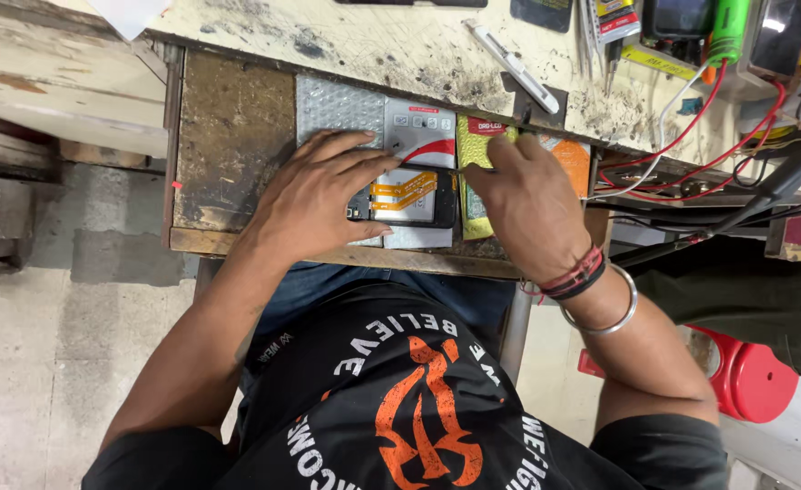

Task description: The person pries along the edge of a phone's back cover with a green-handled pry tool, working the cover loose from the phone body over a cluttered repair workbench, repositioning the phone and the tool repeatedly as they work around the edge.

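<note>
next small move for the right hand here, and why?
Probably ease the thin tool a little further along the edge of the opened phone. The left hand lies flat on the phone, pinning it to the pull-out shelf, and the right hand holds the tool with its tip at the phone's edge near the orange flex cable.

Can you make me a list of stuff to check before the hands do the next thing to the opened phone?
1. Phone held steady: ok. The left hand lies flat on the opened phone.
2. Tool in hand: ok. The right hand pinches a thin tool whose tip sits at the phone's top edge.
3. Orange ribbon cable out of the tool's way: ok, it shows uncovered.
4. Phone resting on the bubble wrap packet: ok.
5. Phone away from the drawer edge: cannot tell, it lies close.
6. Loose screws: cannot tell, too small.
</note>
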Demonstrator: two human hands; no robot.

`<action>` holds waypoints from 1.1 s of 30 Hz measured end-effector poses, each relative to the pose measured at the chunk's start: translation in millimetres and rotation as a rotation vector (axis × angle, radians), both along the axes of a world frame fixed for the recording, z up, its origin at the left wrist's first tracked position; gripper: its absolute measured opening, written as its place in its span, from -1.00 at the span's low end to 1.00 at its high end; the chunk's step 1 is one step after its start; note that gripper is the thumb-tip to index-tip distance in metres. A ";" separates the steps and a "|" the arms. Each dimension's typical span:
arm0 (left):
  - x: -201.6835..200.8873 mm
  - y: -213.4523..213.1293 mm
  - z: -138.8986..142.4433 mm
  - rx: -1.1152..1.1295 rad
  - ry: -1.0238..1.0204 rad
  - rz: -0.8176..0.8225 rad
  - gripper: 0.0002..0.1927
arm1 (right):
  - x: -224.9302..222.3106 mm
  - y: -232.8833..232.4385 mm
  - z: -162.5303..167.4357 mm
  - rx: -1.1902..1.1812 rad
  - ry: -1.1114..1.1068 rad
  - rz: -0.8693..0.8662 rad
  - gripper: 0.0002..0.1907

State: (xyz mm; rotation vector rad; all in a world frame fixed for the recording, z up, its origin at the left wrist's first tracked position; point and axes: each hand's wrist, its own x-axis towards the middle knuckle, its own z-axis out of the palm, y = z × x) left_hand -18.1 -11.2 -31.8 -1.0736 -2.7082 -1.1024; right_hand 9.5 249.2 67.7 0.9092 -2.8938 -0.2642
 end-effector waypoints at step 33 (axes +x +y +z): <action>1.0 0.8 1.7 -0.007 0.000 0.019 -0.17 | -21.5 8.1 -0.5 0.159 -0.022 0.179 -0.86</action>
